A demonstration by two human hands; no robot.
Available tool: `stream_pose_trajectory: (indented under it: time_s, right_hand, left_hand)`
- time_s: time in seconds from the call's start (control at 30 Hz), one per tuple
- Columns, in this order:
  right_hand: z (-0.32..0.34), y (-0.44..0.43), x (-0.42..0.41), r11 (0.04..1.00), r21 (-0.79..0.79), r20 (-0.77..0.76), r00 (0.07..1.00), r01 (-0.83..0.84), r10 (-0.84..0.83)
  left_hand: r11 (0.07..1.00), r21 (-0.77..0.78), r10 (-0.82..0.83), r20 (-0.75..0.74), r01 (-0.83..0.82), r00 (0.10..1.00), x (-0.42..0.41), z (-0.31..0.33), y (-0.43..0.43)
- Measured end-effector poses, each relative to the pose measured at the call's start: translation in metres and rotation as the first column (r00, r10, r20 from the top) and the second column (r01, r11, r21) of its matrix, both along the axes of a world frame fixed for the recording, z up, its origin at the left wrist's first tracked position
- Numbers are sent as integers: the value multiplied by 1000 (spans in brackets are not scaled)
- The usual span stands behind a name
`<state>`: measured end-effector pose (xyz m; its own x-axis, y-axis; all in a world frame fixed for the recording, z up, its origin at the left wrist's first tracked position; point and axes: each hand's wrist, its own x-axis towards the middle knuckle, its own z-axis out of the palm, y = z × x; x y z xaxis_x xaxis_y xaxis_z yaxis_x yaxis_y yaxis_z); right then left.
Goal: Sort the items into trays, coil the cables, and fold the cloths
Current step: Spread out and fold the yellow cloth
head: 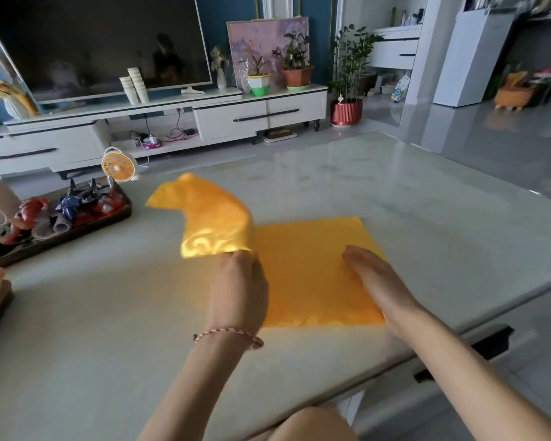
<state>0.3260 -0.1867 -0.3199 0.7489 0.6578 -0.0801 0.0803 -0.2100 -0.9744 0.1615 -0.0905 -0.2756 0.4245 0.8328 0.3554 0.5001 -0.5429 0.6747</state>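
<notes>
The toys already sit in the dark tray (126, 206) on the table (395, 186), and now the left hand (239, 288) pinches the yellow cloth (303, 268) to fold it while the right hand (374, 278) presses it flat, open.

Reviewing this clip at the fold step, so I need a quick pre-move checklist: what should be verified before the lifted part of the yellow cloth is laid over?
1. Left hand grips the raised flap of the yellow cloth: ok.
2. Right hand lies flat on the cloth, pinning it: ok.
3. Flat part is smooth, without visible wrinkles: ok.
4. Table around the cloth is free of obstacles: ok.
5. Flap's edges will meet the flat part's edges: cannot tell, flap is curled and blurred.
6. Tray of toys sits apart from the cloth: ok.
</notes>
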Motion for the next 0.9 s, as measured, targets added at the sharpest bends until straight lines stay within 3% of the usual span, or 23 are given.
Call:
stream_pose_trajectory:
  time_s: [0.07,0.13,0.2,0.3,0.43,0.6,0.73,0.9]
  right_hand:
    - [7,-7,12,992,94,-238,969,85,-61]
    - [14,-13,22,972,167,-400,912,166,-87]
    - [16,-17,29,965,177,-417,903,192,-104]
    - [17,-18,32,982,62,-263,952,177,-154]
    - [12,-16,26,942,-272,201,969,195,-142]
    - [12,-8,13,760,-619,357,933,199,47]
    - [13,-7,8,795,-583,333,942,167,47]
    - [15,-12,8,782,-552,499,866,288,33]
  left_hand:
    - [950,198,-196,-231,243,953,12,-15,-11]
    - [907,143,-276,-508,396,816,18,-42,-19]
    - [904,71,-276,-655,421,704,19,-63,-21]
    - [906,53,-279,-672,420,686,21,-76,-17]
    - [909,49,-271,-686,414,676,23,-77,-14]
    - [915,21,-292,-657,404,695,21,-74,-13]
    - [921,0,-307,-612,389,729,20,-70,-14]
    - [935,89,-209,-645,344,735,7,-64,-12]
